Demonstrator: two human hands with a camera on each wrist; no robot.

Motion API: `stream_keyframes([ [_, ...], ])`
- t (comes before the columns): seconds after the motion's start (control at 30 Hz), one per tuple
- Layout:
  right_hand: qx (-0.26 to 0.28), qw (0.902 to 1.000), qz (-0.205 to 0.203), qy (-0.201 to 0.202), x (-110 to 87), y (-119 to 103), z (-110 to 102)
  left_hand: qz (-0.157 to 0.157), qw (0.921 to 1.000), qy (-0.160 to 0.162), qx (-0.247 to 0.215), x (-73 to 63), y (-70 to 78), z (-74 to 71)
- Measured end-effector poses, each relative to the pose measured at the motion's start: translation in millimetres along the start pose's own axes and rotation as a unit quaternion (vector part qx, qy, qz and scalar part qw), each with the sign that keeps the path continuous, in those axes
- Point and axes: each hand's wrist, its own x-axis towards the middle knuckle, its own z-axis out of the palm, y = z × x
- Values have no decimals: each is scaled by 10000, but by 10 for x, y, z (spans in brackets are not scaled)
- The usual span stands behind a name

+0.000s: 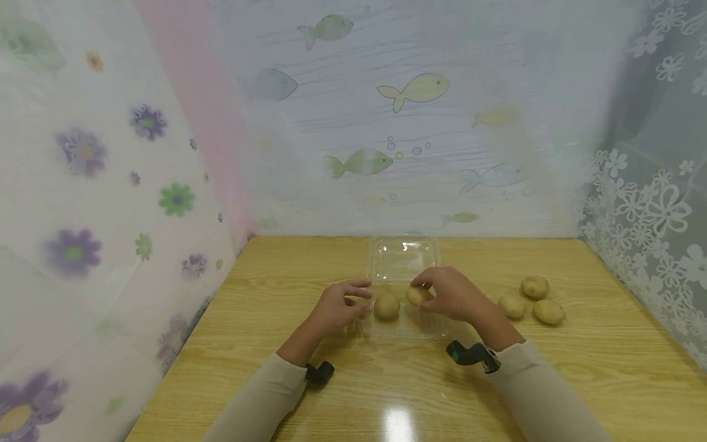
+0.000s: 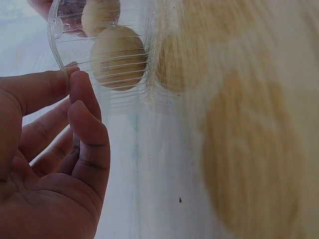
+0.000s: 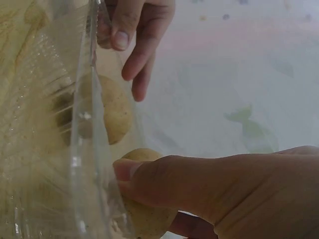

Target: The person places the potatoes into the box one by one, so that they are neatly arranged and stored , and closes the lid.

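Note:
A clear plastic clamshell box (image 1: pixel 405 335) lies on the table with its lid (image 1: pixel 403 261) folded back, away from me. One potato (image 1: pixel 387 306) rests in the left part of the box. My right hand (image 1: pixel 454 294) holds a second potato (image 1: pixel 417 296) between thumb and fingers, at the right part of the box; in the right wrist view this potato (image 3: pixel 149 219) is just past the clear rim. At the left side, my left hand (image 1: pixel 337 307) pinches the box's rim, as the left wrist view shows with thumb and fingertips (image 2: pixel 79 82) at the edge.
To the right of the box, three potatoes (image 1: pixel 534 287) lie grouped on the wood-grain table (image 1: pixel 265 270). Patterned sheets (image 1: pixel 331 202) stand along the back and both sides of the table. A dark camera mount (image 1: pixel 469 354) sits on each wrist.

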Motion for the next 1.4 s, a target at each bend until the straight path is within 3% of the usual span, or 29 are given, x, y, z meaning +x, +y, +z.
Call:
stream_keyframes([
  [0.7, -125, 9997, 0, -202, 36, -41, 70, 89, 9998, -1, 165, -8, 4, 7],
  [1.4, -326, 9989, -43, -341, 59, -33, 159, 153, 9999, -29, 37, -14, 3, -4],
])
